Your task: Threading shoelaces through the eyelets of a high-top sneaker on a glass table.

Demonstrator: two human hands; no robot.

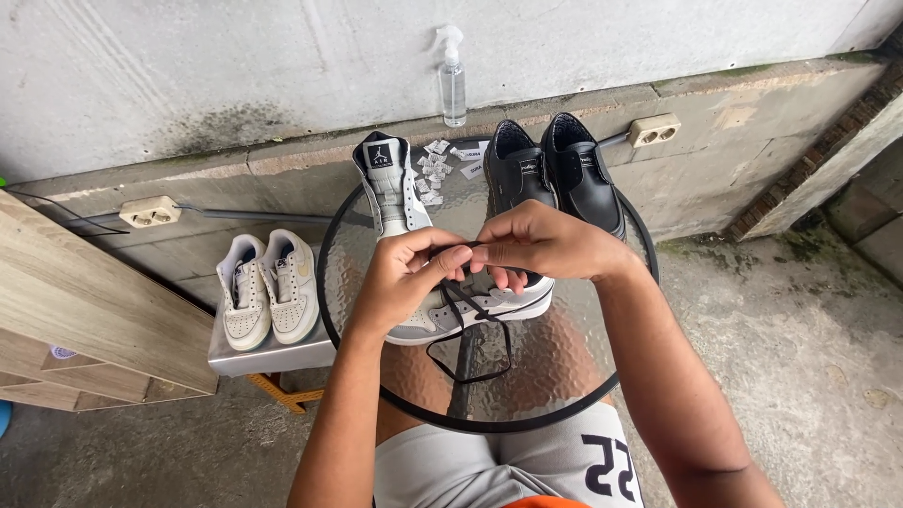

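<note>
My left hand (400, 277) and right hand (541, 243) met over the round glass table (564, 376), fingers of both pinched shut on a black shoelace (470, 329) whose loop hung down over the grey-and-white sneaker (414, 226) lying beneath them. A pair of black leather shoes (555, 169) stood just behind, a spray bottle (452, 80) on the ledge beyond.
</note>
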